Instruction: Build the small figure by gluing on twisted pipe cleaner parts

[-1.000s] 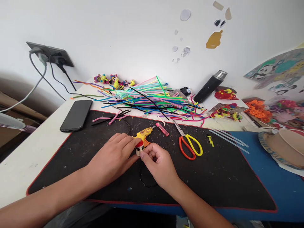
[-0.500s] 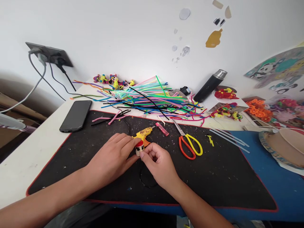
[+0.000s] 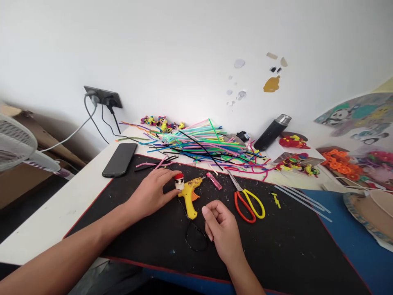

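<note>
My left hand (image 3: 156, 189) pinches a small doll head (image 3: 179, 182) with a red top, dark eyes and a white lower part between thumb and fingertips. Right beside it on the black mat lies a yellow hot glue gun (image 3: 190, 203) with an orange trigger, its nozzle to the upper right. My right hand (image 3: 221, 229) is closed over the mat, right of the glue gun's handle and apart from the doll head. Its thumb presses on the curled index finger; anything between them is hidden. Orange-and-yellow-handled scissors (image 3: 245, 198) lie to its right.
A heap of coloured pipe cleaners (image 3: 196, 141) spreads behind the mat (image 3: 276, 246). A phone (image 3: 119, 159) lies at left, a pink lighter-like piece (image 3: 214, 181) near the nozzle. Glue sticks (image 3: 303, 200), a black flask (image 3: 272, 133) and a round brown tray (image 3: 356, 203) are at right.
My right hand has let go of the doll head and moved down to the right. The left hand still holds the head, uncovering the glue gun's handle. The view has shifted.
</note>
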`<state>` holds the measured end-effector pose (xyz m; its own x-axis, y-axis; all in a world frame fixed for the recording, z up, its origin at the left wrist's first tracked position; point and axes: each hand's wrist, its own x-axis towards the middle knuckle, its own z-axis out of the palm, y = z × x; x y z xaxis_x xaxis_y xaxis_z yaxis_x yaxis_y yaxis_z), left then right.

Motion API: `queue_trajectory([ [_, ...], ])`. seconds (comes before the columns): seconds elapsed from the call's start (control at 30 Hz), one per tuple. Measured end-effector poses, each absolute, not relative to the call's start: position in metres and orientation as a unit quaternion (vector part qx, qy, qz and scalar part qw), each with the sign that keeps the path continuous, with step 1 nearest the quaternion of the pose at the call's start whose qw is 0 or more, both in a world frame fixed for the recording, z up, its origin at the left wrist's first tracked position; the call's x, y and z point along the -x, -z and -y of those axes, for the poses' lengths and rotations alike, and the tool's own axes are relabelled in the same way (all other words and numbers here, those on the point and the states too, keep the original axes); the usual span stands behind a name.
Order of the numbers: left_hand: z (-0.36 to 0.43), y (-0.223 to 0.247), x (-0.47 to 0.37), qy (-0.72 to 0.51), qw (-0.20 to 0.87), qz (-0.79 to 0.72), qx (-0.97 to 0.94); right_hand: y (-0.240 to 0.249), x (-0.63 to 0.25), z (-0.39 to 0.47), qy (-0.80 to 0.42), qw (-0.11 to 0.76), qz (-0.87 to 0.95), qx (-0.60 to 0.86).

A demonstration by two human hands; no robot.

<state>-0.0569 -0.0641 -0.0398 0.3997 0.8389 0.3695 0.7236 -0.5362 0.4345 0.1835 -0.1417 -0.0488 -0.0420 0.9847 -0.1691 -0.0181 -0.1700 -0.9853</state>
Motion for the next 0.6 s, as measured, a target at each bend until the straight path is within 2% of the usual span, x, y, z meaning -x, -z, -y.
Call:
queue_trajectory([
  [0.2, 0.054, 0.048, 0.065, -0.283, 0.091, -0.513, -0.805, 0.06, -0.182, 0.146, -0.513, 0.415, 0.53, 0.533],
  [0.4, 0.044, 0.05, 0.071, -0.274, 0.087, -0.519, -0.805, 0.064, -0.181, 0.144, -0.519, 0.407, 0.541, 0.522],
  [0.6, 0.04, 0.058, 0.074, -0.255, 0.097, -0.521, -0.809, 0.036, -0.184, 0.116, -0.505, 0.427, 0.555, 0.505],
])
